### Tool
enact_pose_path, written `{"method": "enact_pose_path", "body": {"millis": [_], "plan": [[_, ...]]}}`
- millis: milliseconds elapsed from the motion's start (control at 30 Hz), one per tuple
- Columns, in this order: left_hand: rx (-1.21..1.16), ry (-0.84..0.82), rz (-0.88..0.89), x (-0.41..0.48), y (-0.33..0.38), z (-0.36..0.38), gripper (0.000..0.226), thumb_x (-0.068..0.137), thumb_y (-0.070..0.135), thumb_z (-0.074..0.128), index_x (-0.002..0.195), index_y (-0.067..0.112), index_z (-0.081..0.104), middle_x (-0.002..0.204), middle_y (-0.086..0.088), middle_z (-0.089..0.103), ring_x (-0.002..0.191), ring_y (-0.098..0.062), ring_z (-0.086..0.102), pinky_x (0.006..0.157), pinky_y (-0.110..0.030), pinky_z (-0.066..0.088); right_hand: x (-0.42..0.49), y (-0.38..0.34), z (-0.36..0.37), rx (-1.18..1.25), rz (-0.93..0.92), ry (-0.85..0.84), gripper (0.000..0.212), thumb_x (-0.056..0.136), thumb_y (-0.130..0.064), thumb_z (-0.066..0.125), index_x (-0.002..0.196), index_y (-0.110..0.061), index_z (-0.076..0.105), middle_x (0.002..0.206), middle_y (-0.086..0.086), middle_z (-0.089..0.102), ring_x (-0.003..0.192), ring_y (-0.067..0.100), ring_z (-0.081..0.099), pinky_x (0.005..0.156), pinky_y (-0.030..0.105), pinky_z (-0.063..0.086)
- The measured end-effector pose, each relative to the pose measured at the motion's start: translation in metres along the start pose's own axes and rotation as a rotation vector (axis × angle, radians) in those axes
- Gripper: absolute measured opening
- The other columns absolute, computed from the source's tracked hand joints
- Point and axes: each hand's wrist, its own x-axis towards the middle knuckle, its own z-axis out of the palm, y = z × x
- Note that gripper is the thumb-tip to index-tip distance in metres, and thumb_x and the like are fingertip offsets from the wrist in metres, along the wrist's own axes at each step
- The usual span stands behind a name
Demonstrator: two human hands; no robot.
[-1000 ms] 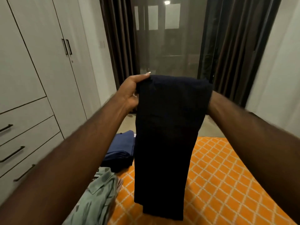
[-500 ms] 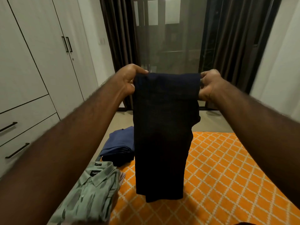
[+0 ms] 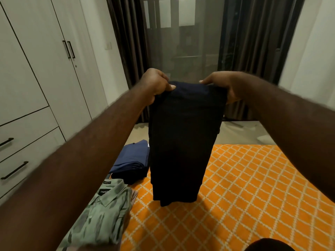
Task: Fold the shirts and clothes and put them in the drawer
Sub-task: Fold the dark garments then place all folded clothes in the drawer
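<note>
The bed [image 3: 253, 187], under its orange patterned cover, fills the view from 3 to 6 o'clock, and most of that side lies bare, which looks the best room for laying cloth down. The wardrobe [image 3: 36, 69] stands at 9 o'clock with its drawers [image 3: 27, 142] closed. At centre hangs the dark garment [image 3: 183, 142], held in the air by its top edge, its lower end just above the cover. A folded blue garment [image 3: 132, 158] and a green shirt [image 3: 101, 214] lie at 7 o'clock along the bed's left edge. The left hand [image 3: 155, 86] pinches the top left corner and the right hand [image 3: 226, 87] grips the top right. To fold well, I would keep the top edge level and lower it flat toward 4 o'clock, clear of both piles.
</note>
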Motion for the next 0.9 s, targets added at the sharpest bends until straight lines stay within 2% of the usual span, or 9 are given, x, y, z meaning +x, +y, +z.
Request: {"method": "enact_pose_path", "body": {"millis": [100, 200, 300, 367, 533, 633, 767, 833, 900], "plan": [[0.089, 0.039, 0.073, -0.004, 0.005, 0.003, 0.070, 0.076, 0.018, 0.087, 0.139, 0.016, 0.055, 0.133, -0.004, 0.059, 0.126, -0.024, 0.055, 0.099, -0.040, 0.053, -0.001, -0.009, 0.000, -0.181, -0.064, 0.088, 0.030, 0.102, -0.043, 0.055, 0.107, -0.014, 0.059, 0.112, 0.014, 0.063, 0.099, 0.029, 0.063, 0.080, 0.043, 0.051], [0.236, 0.147, 0.180, -0.007, 0.005, 0.007, 0.088, 0.075, 0.024, 0.089, 0.148, 0.013, 0.042, 0.146, -0.008, 0.050, 0.136, -0.027, 0.047, 0.104, -0.037, 0.044, -0.003, -0.020, -0.010, -0.216, -0.185, 0.220, 0.036, 0.095, -0.045, 0.067, 0.111, -0.016, 0.053, 0.102, 0.010, 0.060, 0.090, 0.026, 0.062, 0.084, 0.043, 0.053], [0.307, 0.270, 0.258, -0.003, -0.003, 0.003, 0.074, 0.073, 0.032, 0.090, 0.134, 0.015, 0.052, 0.131, -0.005, 0.059, 0.124, -0.023, 0.055, 0.099, -0.029, 0.045, -0.011, -0.036, -0.028, -0.251, -0.296, 0.069, 0.053, 0.080, -0.045, 0.079, 0.119, -0.016, 0.058, 0.108, 0.007, 0.064, 0.097, 0.026, 0.065, 0.074, 0.041, 0.055], [0.363, 0.354, 0.322, 0.002, -0.010, -0.002, 0.058, 0.071, 0.041, 0.090, 0.116, 0.021, 0.058, 0.111, 0.001, 0.064, 0.110, -0.020, 0.061, 0.099, -0.043, 0.051, -0.018, -0.043, -0.041, -0.404, -0.310, -0.063, 0.057, 0.074, -0.035, 0.079, 0.126, -0.019, 0.063, 0.117, 0.007, 0.066, 0.104, 0.028, 0.065, 0.074, 0.038, 0.054], [0.642, 0.416, 0.445, 0.009, -0.006, -0.010, 0.041, 0.083, 0.056, 0.073, 0.109, 0.026, 0.065, 0.110, -0.003, 0.066, 0.119, -0.031, 0.053, 0.102, -0.054, 0.036, -0.009, -0.045, -0.046, -0.721, -0.323, 0.018, 0.028, 0.081, -0.021, 0.081, 0.104, -0.021, 0.067, 0.111, 0.009, 0.064, 0.096, 0.026, 0.063, 0.066, 0.031, 0.051], [0.828, 0.417, 0.402, 0.018, -0.002, -0.009, 0.048, 0.088, 0.059, 0.067, 0.120, 0.024, 0.065, 0.125, -0.012, 0.060, 0.128, -0.038, 0.043, 0.101, -0.054, 0.038, 0.005, -0.050, -0.042, -0.782, -0.343, 0.158, 0.033, 0.081, -0.026, 0.083, 0.108, -0.020, 0.065, 0.103, 0.008, 0.061, 0.086, 0.023, 0.060, 0.061, 0.031, 0.050], [0.895, 0.401, 0.336, 0.042, 0.002, -0.001, 0.048, 0.087, 0.052, 0.073, 0.122, 0.021, 0.067, 0.159, -0.013, 0.020, 0.131, -0.039, 0.043, 0.099, -0.050, 0.050, 0.026, -0.059, -0.035, -0.738, -0.330, 0.223, 0.049, 0.083, -0.025, 0.082, 0.127, -0.017, 0.059, 0.100, 0.009, 0.059, 0.083, 0.026, 0.064, 0.059, 0.033, 0.054], [0.830, 0.320, 0.238, 0.062, 0.002, 0.006, 0.048, 0.088, 0.047, 0.074, 0.125, 0.018, 0.065, 0.160, -0.012, 0.023, 0.127, -0.036, 0.050, 0.098, -0.047, 0.052, 0.041, -0.062, -0.027, -0.658, -0.295, 0.226, 0.054, 0.085, -0.020, 0.080, 0.133, -0.015, 0.055, 0.103, 0.012, 0.059, 0.083, 0.029, 0.067, 0.057, 0.034, 0.057], [0.665, 0.250, 0.088, 0.086, -0.004, 0.013, 0.048, 0.089, 0.043, 0.074, 0.128, 0.017, 0.062, 0.149, -0.013, 0.042, 0.121, -0.033, 0.056, 0.093, -0.044, 0.056, 0.061, -0.062, -0.019, -0.504, -0.284, 0.238, 0.056, 0.087, -0.016, 0.077, 0.137, -0.016, 0.050, 0.114, 0.014, 0.058, 0.083, 0.030, 0.068, 0.051, 0.031, 0.058]]}}
